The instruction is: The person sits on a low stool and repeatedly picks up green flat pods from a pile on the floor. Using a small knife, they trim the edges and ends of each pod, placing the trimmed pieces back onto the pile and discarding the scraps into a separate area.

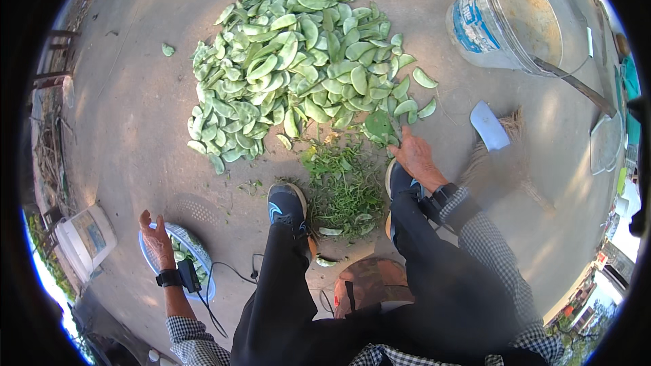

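A large heap of flat green bean pods (290, 61) lies on the concrete ground before me. My right hand (416, 156) is at the heap's lower right edge, beside a broad green leaf (379, 124). A narrow greyish-green piece shows by its fingertips; whether the hand grips it is not clear. My left hand (156, 239) hovers over the rim of a blue plastic basket (207, 259), fingers apart and holding nothing. Green pods (179, 251) lie inside that basket. Between my shoes is a pile of green stems and trimmings (351, 188), with a few pods at its lower edge.
A clear plastic bucket (470, 25) stands at upper right, a wooden handle (580, 86) across its rim. Below it lie a pale blue plastic piece (489, 124) and a straw broom (508, 168). A white bucket (87, 239) is at left. A black cable (234, 268) trails from my left wrist.
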Demonstrator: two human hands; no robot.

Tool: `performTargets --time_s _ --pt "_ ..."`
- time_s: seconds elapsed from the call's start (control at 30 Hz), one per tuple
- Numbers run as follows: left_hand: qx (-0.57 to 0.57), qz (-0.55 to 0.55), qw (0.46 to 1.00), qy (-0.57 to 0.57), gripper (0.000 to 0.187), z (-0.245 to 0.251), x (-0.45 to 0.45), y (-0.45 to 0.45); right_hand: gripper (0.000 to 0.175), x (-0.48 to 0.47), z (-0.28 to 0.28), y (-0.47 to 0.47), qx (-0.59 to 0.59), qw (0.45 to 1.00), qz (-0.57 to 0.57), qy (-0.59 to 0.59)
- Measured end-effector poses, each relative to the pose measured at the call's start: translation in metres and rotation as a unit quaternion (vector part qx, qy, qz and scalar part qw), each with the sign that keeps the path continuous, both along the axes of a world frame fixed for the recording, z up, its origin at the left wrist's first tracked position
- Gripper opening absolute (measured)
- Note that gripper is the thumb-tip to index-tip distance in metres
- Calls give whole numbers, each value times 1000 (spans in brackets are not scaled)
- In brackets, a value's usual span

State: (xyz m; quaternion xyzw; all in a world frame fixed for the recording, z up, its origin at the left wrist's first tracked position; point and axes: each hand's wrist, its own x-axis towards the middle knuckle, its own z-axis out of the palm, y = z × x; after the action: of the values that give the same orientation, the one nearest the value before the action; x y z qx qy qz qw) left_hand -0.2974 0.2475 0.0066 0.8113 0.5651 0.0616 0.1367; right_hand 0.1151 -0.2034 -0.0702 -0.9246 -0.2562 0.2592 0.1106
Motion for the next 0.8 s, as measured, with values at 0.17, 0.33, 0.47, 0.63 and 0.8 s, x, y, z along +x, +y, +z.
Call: performTargets --time_s 0.17,0.33,0.47,0.63,0.8 --pt "-52 -283 945 -157 31 13 178 -83 46 1 1 5 11 1000 -26 11" --pt "-121 -483 848 -182 18 26 273 -164 29 4 7 4 38 998 -40 21" --pt "-198 -560 784 -183 20 15 294 -219 25 5 22 4 124 981 -92 116" --pt "-206 -594 762 -159 28 -6 309 -257 27 0 48 16 169 960 -38 222" --pt "-312 -565 757 -104 26 -26 319 -262 29 1 56 24 264 917 -22 299"
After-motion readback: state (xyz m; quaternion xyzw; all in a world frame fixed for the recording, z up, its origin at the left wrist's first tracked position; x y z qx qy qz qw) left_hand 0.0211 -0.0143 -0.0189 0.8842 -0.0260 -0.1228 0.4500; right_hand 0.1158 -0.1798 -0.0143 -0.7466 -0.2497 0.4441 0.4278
